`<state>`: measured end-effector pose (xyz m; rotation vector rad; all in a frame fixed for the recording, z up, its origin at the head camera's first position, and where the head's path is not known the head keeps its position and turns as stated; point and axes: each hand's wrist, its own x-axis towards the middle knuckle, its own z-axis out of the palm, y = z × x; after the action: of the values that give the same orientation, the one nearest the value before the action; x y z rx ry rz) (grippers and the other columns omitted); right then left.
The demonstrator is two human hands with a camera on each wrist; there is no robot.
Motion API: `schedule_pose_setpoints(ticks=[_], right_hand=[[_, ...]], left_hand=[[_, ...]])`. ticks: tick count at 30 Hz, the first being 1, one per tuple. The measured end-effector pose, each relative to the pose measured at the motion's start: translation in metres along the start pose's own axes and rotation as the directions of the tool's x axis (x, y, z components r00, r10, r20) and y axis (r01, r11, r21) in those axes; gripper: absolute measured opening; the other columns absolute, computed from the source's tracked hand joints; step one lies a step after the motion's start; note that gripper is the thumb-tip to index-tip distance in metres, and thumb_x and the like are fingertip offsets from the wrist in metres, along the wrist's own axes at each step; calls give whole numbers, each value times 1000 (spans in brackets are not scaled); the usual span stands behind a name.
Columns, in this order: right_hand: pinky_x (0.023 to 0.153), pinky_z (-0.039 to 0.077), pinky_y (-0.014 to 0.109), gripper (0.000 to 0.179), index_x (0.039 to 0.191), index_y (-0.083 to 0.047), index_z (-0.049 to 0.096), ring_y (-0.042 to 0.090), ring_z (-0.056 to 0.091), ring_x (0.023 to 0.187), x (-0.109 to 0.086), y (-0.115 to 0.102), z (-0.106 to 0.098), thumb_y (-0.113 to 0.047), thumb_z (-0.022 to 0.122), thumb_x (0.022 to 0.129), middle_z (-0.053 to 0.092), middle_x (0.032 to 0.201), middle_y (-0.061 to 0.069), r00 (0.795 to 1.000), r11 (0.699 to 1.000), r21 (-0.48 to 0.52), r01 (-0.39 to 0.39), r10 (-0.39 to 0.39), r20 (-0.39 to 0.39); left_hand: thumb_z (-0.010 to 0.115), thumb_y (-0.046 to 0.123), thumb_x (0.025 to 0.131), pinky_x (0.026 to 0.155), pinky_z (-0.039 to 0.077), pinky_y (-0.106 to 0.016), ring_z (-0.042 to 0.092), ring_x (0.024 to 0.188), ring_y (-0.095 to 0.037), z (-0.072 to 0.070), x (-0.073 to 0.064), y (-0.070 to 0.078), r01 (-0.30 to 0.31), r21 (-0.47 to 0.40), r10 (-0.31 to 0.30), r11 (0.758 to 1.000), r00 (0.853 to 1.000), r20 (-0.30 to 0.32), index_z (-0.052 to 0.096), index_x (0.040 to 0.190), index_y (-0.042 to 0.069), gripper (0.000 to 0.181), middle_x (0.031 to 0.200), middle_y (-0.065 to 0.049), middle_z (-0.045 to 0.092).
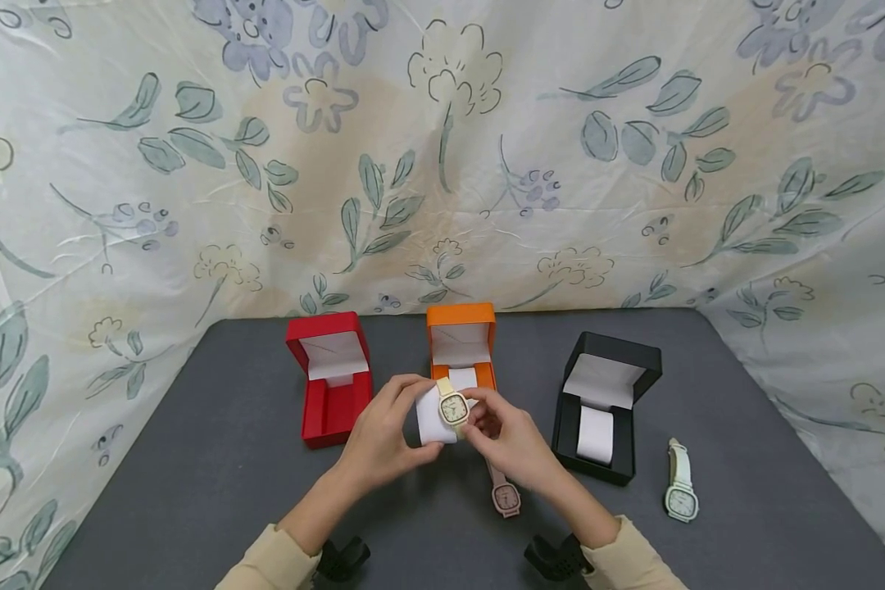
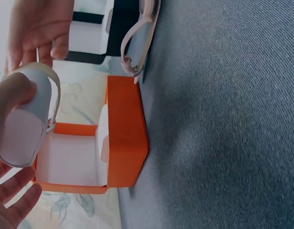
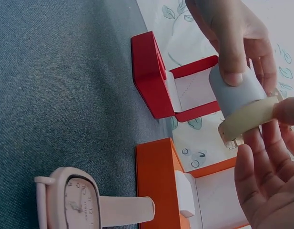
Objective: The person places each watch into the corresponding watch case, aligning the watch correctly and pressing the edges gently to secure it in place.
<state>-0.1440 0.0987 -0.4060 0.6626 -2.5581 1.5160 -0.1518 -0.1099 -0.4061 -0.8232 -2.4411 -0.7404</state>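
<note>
In the head view my left hand (image 1: 378,438) grips a white watch cushion (image 1: 429,419) between thumb and fingers, above the table in front of the orange box. A pale yellow wristwatch (image 1: 453,408) lies against the cushion, its square dial facing up. My right hand (image 1: 515,442) pinches the watch's strap (image 3: 249,117) near its lower end. In the right wrist view this strap curves partly around one end of the cushion (image 3: 237,90), and a buckle shows at its edge. Below the right hand, a pink wristwatch (image 1: 506,497) lies on the table, its strap partly hidden.
An open orange box (image 1: 460,315) with a white cushion inside stands behind the hands. On the left is an open red box (image 1: 332,325) with no cushion visible. An open black box (image 1: 645,358) holding a white cushion and a pale wristwatch (image 1: 682,487) are on the right.
</note>
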Motion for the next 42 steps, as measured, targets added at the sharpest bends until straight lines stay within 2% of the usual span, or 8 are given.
schedule_pose_setpoints(ticks=[5, 14, 20, 27, 32, 36, 42], right_hand=[[61, 49, 21, 39, 121, -11, 53, 6, 55, 70, -1, 0, 0, -4, 62, 84, 58, 85, -2, 1000, 1000, -4, 12, -12, 23], [63, 49, 21, 41, 122, -9, 52, 8, 56, 73, -1, -3, 5, -3, 63, 84, 58, 86, 0, 998, 998, 37, -43, 41, 41], [64, 50, 22, 42, 123, -14, 51, 7, 56, 73, -2, 1, 8, -4, 63, 84, 57, 86, -4, 999, 999, 34, -18, 17, 38], [66, 51, 22, 37, 119, -9, 54, 6, 57, 72, -5, 3, 10, -9, 66, 84, 59, 83, -3, 1000, 1000, 3, 1, -1, 15], [65, 51, 20, 37, 117, -10, 56, 5, 57, 72, -5, 3, 10, -11, 68, 82, 59, 84, -3, 1000, 1000, -14, -8, 8, -3], [65, 51, 21, 40, 118, -12, 55, 5, 57, 74, -6, 3, 9, -10, 69, 81, 58, 91, -3, 1000, 1000, -13, 5, -5, 1], [71, 53, 27, 55, 130, -18, 46, 11, 60, 87, -6, 7, 3, -11, 70, 81, 53, 109, -1, 995, 998, 7, 70, -70, 64]], left_hand=[[84, 30, 59, 79, 52, -28, 50, 103, -10, 0, -1, -1, 14, -12, -14, 1000, 1000, -5, 54, 121, 12, 72, 120, -1, 51], [84, 29, 60, 80, 52, -28, 51, 102, -10, 0, -1, 0, 26, -19, -26, 999, 1000, -2, 54, 122, 13, 70, 119, -1, 51], [84, 30, 60, 79, 52, -28, 51, 102, -11, 0, -3, 0, 32, -20, -32, 999, 999, -5, 53, 122, 13, 71, 119, -1, 51], [84, 29, 60, 79, 52, -28, 51, 102, -10, 0, -3, 1, 22, -23, -23, 999, 1000, -18, 54, 121, 12, 70, 119, -1, 51], [84, 29, 60, 78, 53, -27, 51, 102, -11, 2, -3, 1, 25, -30, -26, 999, 1000, -13, 53, 122, 13, 71, 119, -1, 51], [84, 29, 60, 79, 53, -27, 52, 103, -10, 3, -3, 1, 19, -27, -20, 999, 1000, -9, 53, 122, 13, 71, 120, -1, 51], [84, 30, 60, 81, 52, -28, 51, 103, -10, 3, -3, 1, -3, -29, 4, 1000, 1000, 8, 53, 123, 13, 72, 121, 0, 51]])
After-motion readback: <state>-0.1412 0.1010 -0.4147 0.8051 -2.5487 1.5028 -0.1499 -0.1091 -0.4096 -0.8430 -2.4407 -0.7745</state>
